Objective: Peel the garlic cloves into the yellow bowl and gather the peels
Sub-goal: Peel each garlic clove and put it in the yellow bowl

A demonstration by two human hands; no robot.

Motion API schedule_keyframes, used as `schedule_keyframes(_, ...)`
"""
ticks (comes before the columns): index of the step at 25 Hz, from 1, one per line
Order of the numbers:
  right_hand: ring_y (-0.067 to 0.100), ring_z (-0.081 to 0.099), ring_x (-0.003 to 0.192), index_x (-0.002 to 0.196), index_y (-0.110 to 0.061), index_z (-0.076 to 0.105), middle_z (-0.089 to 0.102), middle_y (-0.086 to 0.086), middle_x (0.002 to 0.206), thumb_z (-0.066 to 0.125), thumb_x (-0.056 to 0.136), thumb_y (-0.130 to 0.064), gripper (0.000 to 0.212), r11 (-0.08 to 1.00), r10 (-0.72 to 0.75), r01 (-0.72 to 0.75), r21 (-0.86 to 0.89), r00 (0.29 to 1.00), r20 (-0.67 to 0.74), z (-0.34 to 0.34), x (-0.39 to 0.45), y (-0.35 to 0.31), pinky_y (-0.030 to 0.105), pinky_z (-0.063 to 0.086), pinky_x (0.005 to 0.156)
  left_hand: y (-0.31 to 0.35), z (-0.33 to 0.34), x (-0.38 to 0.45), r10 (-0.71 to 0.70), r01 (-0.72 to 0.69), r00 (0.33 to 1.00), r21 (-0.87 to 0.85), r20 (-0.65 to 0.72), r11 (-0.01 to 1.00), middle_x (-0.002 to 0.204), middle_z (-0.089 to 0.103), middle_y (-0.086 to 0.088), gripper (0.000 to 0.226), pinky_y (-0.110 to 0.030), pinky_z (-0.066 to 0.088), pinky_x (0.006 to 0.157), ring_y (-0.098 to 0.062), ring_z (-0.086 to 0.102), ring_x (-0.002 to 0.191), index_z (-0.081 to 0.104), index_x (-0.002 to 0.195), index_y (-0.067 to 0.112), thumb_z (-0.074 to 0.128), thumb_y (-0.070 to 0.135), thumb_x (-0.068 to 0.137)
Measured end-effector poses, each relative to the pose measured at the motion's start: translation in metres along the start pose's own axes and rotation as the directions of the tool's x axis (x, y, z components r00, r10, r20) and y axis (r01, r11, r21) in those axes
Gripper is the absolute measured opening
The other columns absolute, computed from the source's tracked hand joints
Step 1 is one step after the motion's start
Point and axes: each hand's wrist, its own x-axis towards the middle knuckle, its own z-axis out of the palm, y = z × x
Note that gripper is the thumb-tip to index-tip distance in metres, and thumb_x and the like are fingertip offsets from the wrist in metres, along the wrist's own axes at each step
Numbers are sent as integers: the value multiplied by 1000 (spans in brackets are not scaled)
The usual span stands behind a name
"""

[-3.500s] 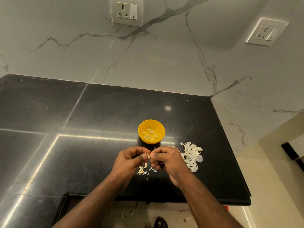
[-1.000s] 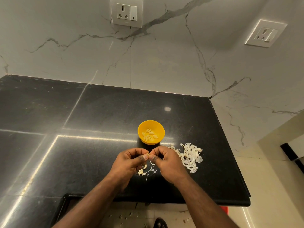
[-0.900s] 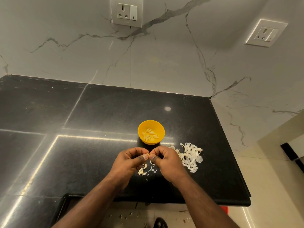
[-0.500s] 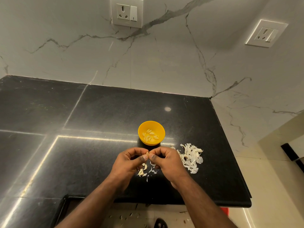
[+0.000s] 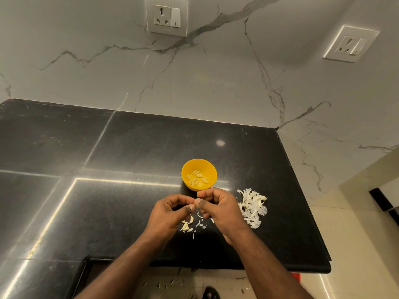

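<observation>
The garlic clove (image 5: 195, 205) sits between my two hands just above the black counter (image 5: 129, 147), pinched at their meeting fingertips, at six o'clock from the yellow bowl (image 5: 212, 169) and close to it. Only a pale sliver of the clove shows.

From the head view, compared with half a second ago, my right hand (image 5: 220, 207) is raised a little, its knuckles now almost reaching the bowl's near rim; the bowl, the peeled cloves (image 5: 197, 179) in it and the peel heaps lie where they were. My left hand (image 5: 170, 214) is curled, thumb and forefinger nipping the clove from the nine o'clock side. My right hand is curled too, thumb pressed on the clove from three o'clock, its other fingers bent above. Both forearms come in from six o'clock, converging.

A small scatter of peels (image 5: 191, 225) lies on the counter under my hands. The larger peel pile (image 5: 252, 207) lies at three o'clock from my right hand, just beside it.
</observation>
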Motion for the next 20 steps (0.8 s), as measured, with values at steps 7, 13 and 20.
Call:
schedule_keyframes(7, 14, 63, 66, 100, -13, 72, 72, 3, 78, 72, 87, 0, 18, 999, 4, -5, 54, 1000, 25, -2, 1, 1, 26, 53, 61, 1, -1, 2, -16, 14, 1000, -63, -23, 998, 89, 77, -8, 12, -27, 60, 72, -24, 71, 79, 76, 99, 11, 75, 10, 87)
schedule_keyframes(13, 13, 64, 71, 98, -16, 72, 74, 4, 83, 71, 85, 2, 22, 998, 5, -6, 60, 1000, 23, -1, 1, -1, 27, 52, 60, 2, -1, 3, 8, -9, 1000, -34, -15, 999, 88, 77, -4, 11, -25, 59, 71, -16, 71, 78, 76, 98, 12, 74, 8, 88)
schedule_keyframes(20, 6, 67, 73, 100, -17, 72, 74, -4, 78, 76, 81, 0, 26, 998, -33, 34, -55, 999, 10, -1, 3, -2, 18, 50, 63, 1, -1, 5, 49, -49, 999, 80, -3, 996, 88, 78, 2, 9, -35, 60, 81, -16, 74, 86, 78, 94, 19, 75, 13, 87)
